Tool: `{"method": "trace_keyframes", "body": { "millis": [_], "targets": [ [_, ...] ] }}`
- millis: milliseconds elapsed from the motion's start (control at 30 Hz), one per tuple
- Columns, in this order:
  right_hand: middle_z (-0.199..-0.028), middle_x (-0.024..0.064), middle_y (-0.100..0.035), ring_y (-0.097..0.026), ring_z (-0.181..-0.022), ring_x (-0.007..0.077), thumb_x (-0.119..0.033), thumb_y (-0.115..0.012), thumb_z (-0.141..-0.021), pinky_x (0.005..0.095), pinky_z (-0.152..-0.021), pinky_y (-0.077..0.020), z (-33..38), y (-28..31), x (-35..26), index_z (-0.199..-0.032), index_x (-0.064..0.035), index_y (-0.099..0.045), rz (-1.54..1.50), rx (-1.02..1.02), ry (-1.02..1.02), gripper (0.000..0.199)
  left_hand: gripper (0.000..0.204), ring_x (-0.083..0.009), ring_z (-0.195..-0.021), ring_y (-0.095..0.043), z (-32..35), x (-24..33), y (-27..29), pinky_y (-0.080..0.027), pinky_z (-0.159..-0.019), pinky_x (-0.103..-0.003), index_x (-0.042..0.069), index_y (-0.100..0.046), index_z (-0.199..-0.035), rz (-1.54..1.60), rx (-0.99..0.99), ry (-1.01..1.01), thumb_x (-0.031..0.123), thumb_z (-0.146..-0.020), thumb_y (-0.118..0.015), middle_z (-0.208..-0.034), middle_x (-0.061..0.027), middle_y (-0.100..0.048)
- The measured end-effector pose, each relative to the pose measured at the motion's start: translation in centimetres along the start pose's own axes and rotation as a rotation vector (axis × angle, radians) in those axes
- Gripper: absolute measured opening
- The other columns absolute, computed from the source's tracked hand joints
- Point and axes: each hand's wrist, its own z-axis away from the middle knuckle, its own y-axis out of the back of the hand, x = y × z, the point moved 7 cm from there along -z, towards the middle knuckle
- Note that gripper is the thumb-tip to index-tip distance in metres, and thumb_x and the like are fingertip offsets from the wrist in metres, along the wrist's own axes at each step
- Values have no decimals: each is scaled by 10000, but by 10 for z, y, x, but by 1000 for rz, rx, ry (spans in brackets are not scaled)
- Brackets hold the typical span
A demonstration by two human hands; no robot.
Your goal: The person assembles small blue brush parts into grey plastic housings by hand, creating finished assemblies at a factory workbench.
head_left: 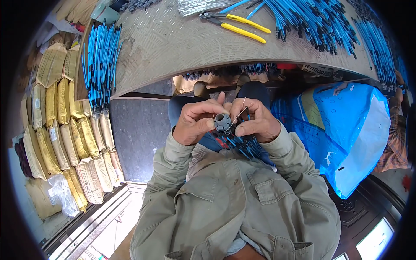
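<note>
Just off the near edge of the table [160,52], in the head view, a grey ring-shaped part [222,123] sits between the person's two hands, above the lap, with its round opening facing up. The left hand [194,121] has its grip clamped on this part, thumb and bent fingers against its side. The right hand [261,123] is curled on the part's other side, thumb near forefinger, with a thin wire [242,108] beside the fingers; whether its grip is clamped on the wire or on something else, I cannot tell. Below the part, nearer the person than the table, hangs a cluster of blue strips [245,146], partly covered by the right hand. On the table's far side lie pliers with yellow handles [246,29], open, beside a pile of silvery wires [200,6] and a large heap of blue rods with dark ends [310,26]. A blue bundle [102,58] rests over the table's left end. Left of the table, tan and yellow sacks [65,138] are stacked, a clear plastic bag [65,194] against them. Near the table's right end are a big blue bag [346,125] and another person's plaid clothing [395,151].
</note>
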Motion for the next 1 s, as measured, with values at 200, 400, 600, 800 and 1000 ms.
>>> {"method": "trace_keyframes", "body": {
  "millis": [200,400,600,800,1000],
  "targets": [
    [-786,20,-486,-438,-759,120,-190,-712,-666,240,-698,-329,8,-7,-4,-803,-60,-494,129,15,101,288,320,-147,-826,-547,3,5,-4,-137,-1071,-373,-30,-627,-939,-76,-25,-12,235,-761,-651,-843,-77,-619],
    [-812,20,-482,-434,-764,110,-234,-707,-687,238,-694,-336,16,-9,-10,-843,-60,-481,209,88,191,326,303,-188,-767,-542,3,9,-8,-198,-1054,-389,-41,-640,-837,-180,6,-24,238,-724,-663,-751,-106,-585],
    [-853,1,-522,-481,-793,78,-131,-681,-726,222,-734,-376,21,-2,-7,-899,-24,-555,53,48,107,240,288,-148,-850,-518,-1,13,-16,-336,-909,-320,11,-656,-928,-253,-143,-79,242,-755,-656,-925,-70,-533],
    [-815,16,-573,-523,-747,86,-233,-675,-723,229,-708,-408,23,11,-1,-915,-9,-557,71,-103,-15,318,286,-121,-861,-475,-8,7,-29,-416,-713,-249,6,-646,-952,-214,-126,-28,215,-757,-655,-998,-70,-458],
    [-854,73,-603,-569,-771,132,-334,-698,-666,254,-706,-444,25,18,-5,-930,8,-565,10,-33,-53,452,360,-184,-975,-435,-12,2,-46,-357,-805,-314,3,-596,-988,-186,-89,-76,210,-708,-685,-997,-89,-487]
  ]
}}
